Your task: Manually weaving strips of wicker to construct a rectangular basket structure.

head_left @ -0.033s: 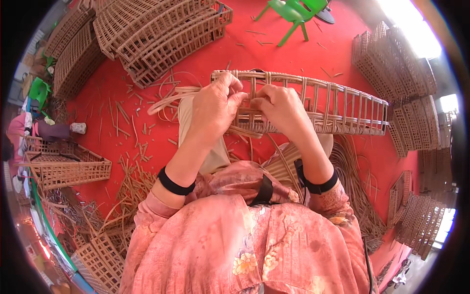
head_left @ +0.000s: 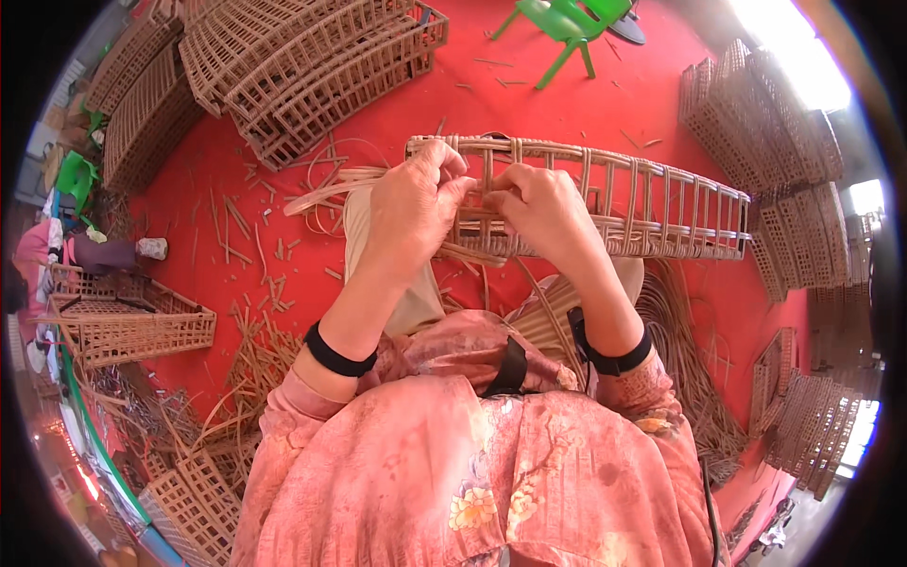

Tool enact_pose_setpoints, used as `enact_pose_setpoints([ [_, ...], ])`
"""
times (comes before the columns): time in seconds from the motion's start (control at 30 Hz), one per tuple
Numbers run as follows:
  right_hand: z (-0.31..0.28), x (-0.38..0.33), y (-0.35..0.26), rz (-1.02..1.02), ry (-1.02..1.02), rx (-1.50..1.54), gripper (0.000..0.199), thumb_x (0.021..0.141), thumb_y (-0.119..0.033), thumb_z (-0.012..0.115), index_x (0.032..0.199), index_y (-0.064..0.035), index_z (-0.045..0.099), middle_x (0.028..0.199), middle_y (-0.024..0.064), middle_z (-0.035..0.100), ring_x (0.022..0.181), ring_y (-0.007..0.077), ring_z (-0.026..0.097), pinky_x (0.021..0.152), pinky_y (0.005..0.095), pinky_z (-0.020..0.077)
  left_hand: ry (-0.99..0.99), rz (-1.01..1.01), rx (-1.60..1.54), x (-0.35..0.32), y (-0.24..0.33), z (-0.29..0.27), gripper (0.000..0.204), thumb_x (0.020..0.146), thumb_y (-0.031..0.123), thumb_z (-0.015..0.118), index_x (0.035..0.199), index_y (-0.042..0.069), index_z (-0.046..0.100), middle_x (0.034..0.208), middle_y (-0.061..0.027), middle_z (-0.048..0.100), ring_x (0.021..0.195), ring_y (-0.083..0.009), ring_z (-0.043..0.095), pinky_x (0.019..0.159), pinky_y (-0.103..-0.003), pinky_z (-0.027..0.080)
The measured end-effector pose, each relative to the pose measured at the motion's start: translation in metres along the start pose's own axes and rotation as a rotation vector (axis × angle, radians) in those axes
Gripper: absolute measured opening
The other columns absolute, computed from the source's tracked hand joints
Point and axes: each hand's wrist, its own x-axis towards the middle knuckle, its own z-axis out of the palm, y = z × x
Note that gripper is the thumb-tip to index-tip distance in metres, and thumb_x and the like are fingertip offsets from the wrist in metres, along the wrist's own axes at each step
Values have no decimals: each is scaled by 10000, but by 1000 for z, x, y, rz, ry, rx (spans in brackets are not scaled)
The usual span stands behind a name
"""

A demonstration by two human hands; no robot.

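A long, open-lattice wicker basket (head_left: 652, 175) in brown lies across my lap, its left end under my hands. My left hand (head_left: 420, 194) is closed at that end, with thumb and forefinger pinched together by an upright of the frame. Close beside it, my right hand (head_left: 546, 203) curls its fingers in a pinch at the same uprights. Any strand between the fingertips is hidden by the fingers. Loose flat cane strips (head_left: 331, 192) stick out to the left of the basket, and another strand (head_left: 548, 307) hangs below it toward my body.
Stacked wicker baskets (head_left: 312, 71) stand at the far left, with more stacks (head_left: 761, 123) along the right. A green plastic chair (head_left: 567, 26) is at the back. Cane offcuts litter the red floor (head_left: 605, 109). Bundled long strands (head_left: 675, 350) lie by my right side.
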Motion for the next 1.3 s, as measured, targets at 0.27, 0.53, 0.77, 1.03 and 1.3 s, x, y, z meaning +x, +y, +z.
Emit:
enact_pose_setpoints([
  [0.27, -9, 6, -1, 56, -131, 94, 245, 817, -193, 594, 906, -3, 720, 712, 213, 675, 762, 376, 691, 751, 452, 542, 122, -16, -139, -8, 1, -9, 160, 857, 48, 746, 888, 32, 590, 762, -19, 649, 701, -92, 596, 661, -273, 498],
  [0.53, -6, -10, 3, -118, 134, -152, 205, 858, -190, 561, 835, -15, 667, 701, 201, 666, 722, 378, 678, 711, 489, 524, 88, 88, 64, -5, 2, 1, 88, 889, 51, 708, 912, 26, 626, 898, -35, 675, 802, -99, 627, 706, -286, 522],
  [0.77, -76, -43, -5, -6, 260, 20, 155, 870, -134, 607, 870, -15, 707, 647, 99, 645, 532, 149, 576, 549, 310, 461, -177, 321, -400, 10, 25, 31, 112, 938, 82, 656, 1030, 24, 686, 978, -17, 658, 796, -73, 593, 659, -250, 505],
  [1.03, -38, -27, 40, 15, 268, 30, 247, 898, -138, 552, 1074, 0, 657, 824, 182, 707, 791, 354, 687, 749, 440, 520, -130, -22, 5, 6, 33, 22, 197, 896, 108, 688, 1075, 46, 632, 717, 0, 581, 623, -68, 508, 599, -266, 446],
  [1.3, -27, -15, 48, 74, 236, 213, 251, 868, -67, 578, 1108, -22, 634, 914, 220, 698, 909, 393, 678, 806, 443, 522, -129, 5, 1, 14, 26, 43, 195, 886, 140, 721, 1028, 60, 613, 741, -59, 616, 666, -153, 597, 640, -329, 492],
])
